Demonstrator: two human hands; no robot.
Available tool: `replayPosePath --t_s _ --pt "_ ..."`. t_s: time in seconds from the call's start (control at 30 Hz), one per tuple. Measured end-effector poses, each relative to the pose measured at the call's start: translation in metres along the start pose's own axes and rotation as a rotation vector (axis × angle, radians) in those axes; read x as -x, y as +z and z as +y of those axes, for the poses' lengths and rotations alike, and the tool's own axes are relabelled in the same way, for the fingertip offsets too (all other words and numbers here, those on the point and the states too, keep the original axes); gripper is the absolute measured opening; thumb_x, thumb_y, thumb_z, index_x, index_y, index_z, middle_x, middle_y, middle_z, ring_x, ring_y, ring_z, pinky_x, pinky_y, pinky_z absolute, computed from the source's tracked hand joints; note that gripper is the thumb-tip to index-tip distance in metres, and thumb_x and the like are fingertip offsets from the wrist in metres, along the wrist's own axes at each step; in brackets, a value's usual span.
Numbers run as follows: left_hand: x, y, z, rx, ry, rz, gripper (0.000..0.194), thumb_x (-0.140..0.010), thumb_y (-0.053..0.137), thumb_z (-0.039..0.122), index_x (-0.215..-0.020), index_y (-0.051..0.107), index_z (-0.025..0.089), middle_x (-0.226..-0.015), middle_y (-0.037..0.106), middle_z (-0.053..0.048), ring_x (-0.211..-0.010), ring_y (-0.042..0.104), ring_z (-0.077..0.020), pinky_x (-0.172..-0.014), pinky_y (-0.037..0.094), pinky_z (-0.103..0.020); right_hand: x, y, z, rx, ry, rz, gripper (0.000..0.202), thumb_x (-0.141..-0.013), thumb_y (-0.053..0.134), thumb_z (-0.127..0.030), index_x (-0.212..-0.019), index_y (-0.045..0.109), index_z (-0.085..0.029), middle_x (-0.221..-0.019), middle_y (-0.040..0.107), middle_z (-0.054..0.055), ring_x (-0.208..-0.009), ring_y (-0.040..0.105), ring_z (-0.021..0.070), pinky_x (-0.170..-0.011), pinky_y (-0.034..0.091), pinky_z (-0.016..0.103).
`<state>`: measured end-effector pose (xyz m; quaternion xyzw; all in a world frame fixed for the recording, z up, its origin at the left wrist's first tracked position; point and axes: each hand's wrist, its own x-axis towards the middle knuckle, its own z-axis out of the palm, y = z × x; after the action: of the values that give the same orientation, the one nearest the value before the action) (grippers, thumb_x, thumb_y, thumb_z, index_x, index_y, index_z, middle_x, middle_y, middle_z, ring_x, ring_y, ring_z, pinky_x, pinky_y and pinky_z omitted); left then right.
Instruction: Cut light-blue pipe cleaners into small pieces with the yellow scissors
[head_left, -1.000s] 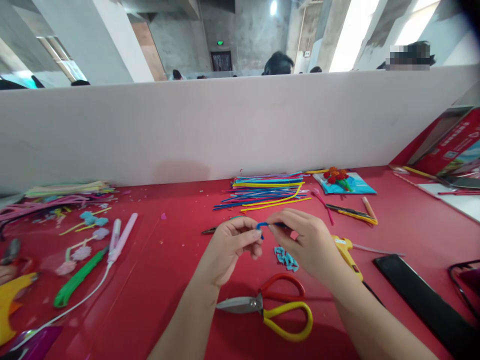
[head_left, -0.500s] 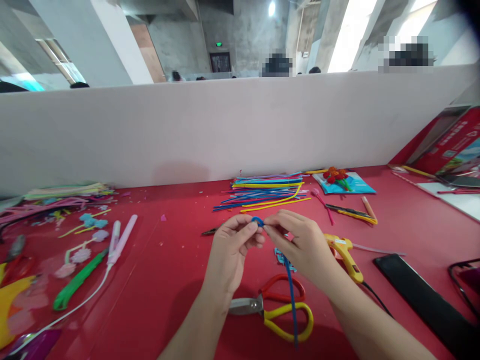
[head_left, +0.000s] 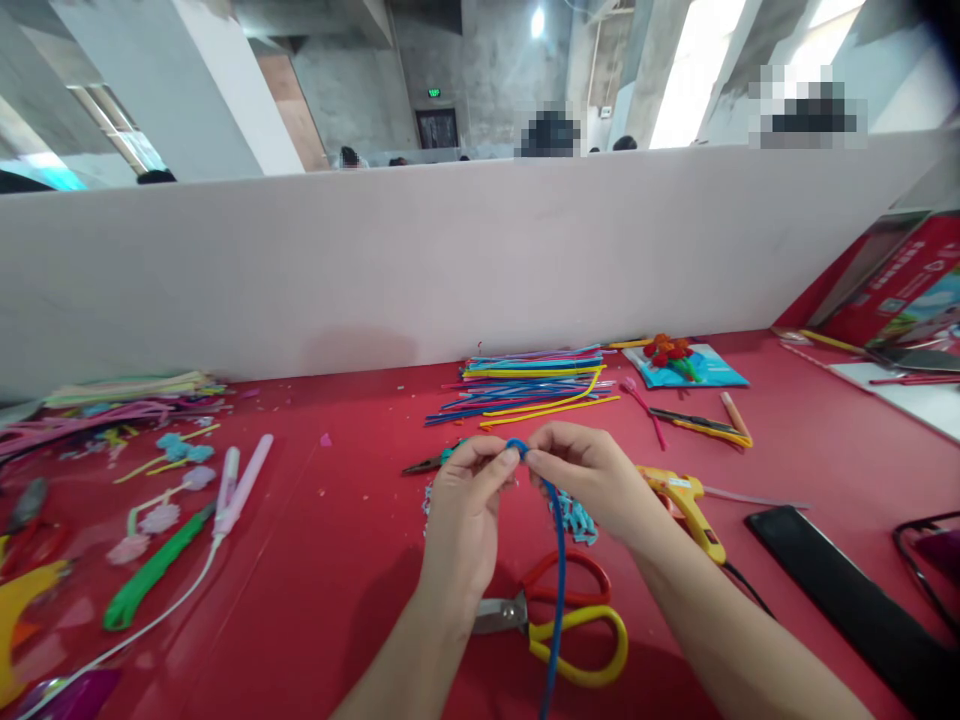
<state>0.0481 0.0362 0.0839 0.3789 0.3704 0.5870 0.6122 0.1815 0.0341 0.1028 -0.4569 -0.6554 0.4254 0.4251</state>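
Observation:
A blue pipe cleaner has a small curled loop at its upper end, and its long tail hangs down over the scissors. My left hand pinches the loop between thumb and forefinger. Close on its right, my right hand grips the same blue piece at the loop with closed fingertips. Below the hands lie scissors with one red and one yellow handle. Small light-blue curled pieces lie partly behind my right hand. Pliers show just left of my left hand.
A bundle of coloured pipe cleaners lies before the white partition. At right are a yellow glue gun and black case; at left, a pink styling tool and green cutter.
The blue tail has swung left and now curves down from my right hand. Both hands have shifted slightly, with fingers more closed, and more of the light-blue pieces and the pliers shows.

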Motion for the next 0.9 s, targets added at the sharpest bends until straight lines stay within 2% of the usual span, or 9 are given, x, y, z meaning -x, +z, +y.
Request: replayPosePath --t_s 0.1,0.2,0.3,0.47,0.57,0.67,0.77,0.9 --pt "-0.002 -0.007 0.011 -0.254 0.046 -0.138 0.005 -0.067 0.059 0.019 -0.072 0.059 0.017 -0.067 0.054 0.002 -0.062 0.048 -0.0088 -0.060 0.038 -0.021 0.000 -0.003 0.002 0.061 0.008 -0.061 0.010 -0.075 0.042 -0.023 -0.069 0.048 -0.017 -0.056 0.043 -0.005 -0.051 0.038 0.0062 -0.046 0.029 0.018" --pt "-0.003 -0.013 0.026 -0.657 0.160 -0.279 0.007 -0.071 0.055 0.021 -0.074 0.061 0.018 -0.073 0.057 -0.001 -0.069 0.051 -0.0126 -0.065 0.039 -0.022 0.003 -0.007 0.000 0.245 -0.028 -0.162 0.011 -0.073 0.041 -0.018 -0.069 0.051 -0.018 -0.056 0.043 -0.005 -0.051 0.037 0.0060 -0.045 0.026 0.017" --pt "0.000 -0.015 0.035 -1.010 0.277 -0.366 0.013 -0.075 0.050 0.021 -0.071 0.062 0.018 -0.072 0.057 -0.002 -0.068 0.051 -0.0131 -0.063 0.037 -0.022 0.005 -0.008 -0.002 0.415 -0.056 -0.179 0.014 -0.071 0.040 -0.015 -0.069 0.053 -0.019 -0.058 0.046 -0.005 -0.051 0.038 0.0060 -0.046 0.025 0.018" --pt "0.005 -0.013 0.032 -1.289 0.320 -0.444 0.020 -0.078 0.041 0.017 -0.071 0.059 0.018 -0.073 0.056 -0.003 -0.069 0.050 -0.0136 -0.062 0.035 -0.023 0.005 -0.008 -0.001 0.640 -0.121 -0.184 0.010 -0.068 0.044 -0.012 -0.066 0.052 -0.018 -0.060 0.050 -0.004 -0.051 0.037 0.0060 -0.048 0.023 0.019" --pt "0.004 -0.014 0.027 -1.291 0.271 -0.462 0.020 -0.078 0.040 0.017 -0.066 0.057 0.017 -0.069 0.053 -0.002 -0.064 0.047 -0.0124 -0.059 0.034 -0.023 0.005 -0.010 0.001 0.689 -0.153 -0.214 0.008 -0.068 0.046 -0.012 -0.064 0.051 -0.018 -0.060 0.051 -0.003 -0.052 0.037 0.0060 -0.048 0.023 0.019" --pt "-0.001 -0.017 0.024 -1.130 0.168 -0.440 0.017 -0.075 0.045 0.021 -0.065 0.057 0.017 -0.066 0.052 0.000 -0.062 0.046 -0.0116 -0.057 0.033 -0.022 0.003 -0.014 0.003 0.643 -0.128 -0.212 0.009 -0.073 0.045 -0.017 -0.067 0.053 -0.019 -0.061 0.052 -0.004 -0.052 0.039 0.0064 -0.049 0.025 0.018" --pt "-0.006 -0.017 0.021 -0.880 0.053 -0.400 0.015 -0.073 0.049 0.026 -0.067 0.058 0.016 -0.063 0.050 0.001 -0.058 0.044 -0.0103 -0.054 0.034 -0.021 -0.001 -0.018 0.004 0.521 -0.116 -0.150 0.010 -0.076 0.045 -0.022 -0.075 0.056 -0.020 -0.066 0.055 -0.003 -0.056 0.045 0.0072 -0.051 0.030 0.018" --pt "-0.009 -0.014 0.012 -0.590 -0.038 -0.251 0.012 -0.067 0.057 0.026 -0.067 0.059 0.014 -0.057 0.049 0.002 -0.051 0.040 -0.0077 -0.050 0.033 -0.020 -0.005 -0.018 0.001 0.428 -0.245 -0.012 0.011 -0.076 0.047 -0.022 -0.075 0.058 -0.019 -0.073 0.057 0.000 -0.067 0.050 0.0095 -0.060 0.036 0.020"
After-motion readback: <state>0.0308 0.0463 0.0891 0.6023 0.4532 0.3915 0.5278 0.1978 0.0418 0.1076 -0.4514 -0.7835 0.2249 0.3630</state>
